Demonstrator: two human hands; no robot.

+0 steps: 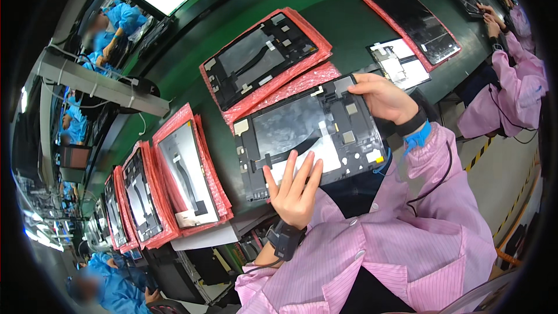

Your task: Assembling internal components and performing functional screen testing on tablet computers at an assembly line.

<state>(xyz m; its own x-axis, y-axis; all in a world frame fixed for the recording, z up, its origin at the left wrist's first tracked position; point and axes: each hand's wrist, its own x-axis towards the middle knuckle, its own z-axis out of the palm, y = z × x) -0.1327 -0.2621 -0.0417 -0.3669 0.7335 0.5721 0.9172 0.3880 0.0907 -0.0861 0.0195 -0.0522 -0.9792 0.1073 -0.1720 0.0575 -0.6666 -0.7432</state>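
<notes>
Dark green table (347,40) is seen across a workroom with several people. By the right hand (388,102), the upper right corner of a black tablet panel (290,122) is gripped, with the thumb pressed on its face. By the left hand (294,192), straight and spread fingers are laid over the lower edge of the same panel; its thumb is hidden, so whether the edge is also pinched cannot be told. This panel is held above the near side of the table, and a dark ribbon cable (276,157) is shown across its inner face. Just beyond, a similar panel (250,61) is laid on red bubble wrap (319,42). To the left, more panels (200,180) are set in a row upon red wrap. To the right, a silver board (401,63) and a black glass screen (415,23) are placed. Farther right, a pink sleeve (514,75) of a co-worker is seen.
</notes>
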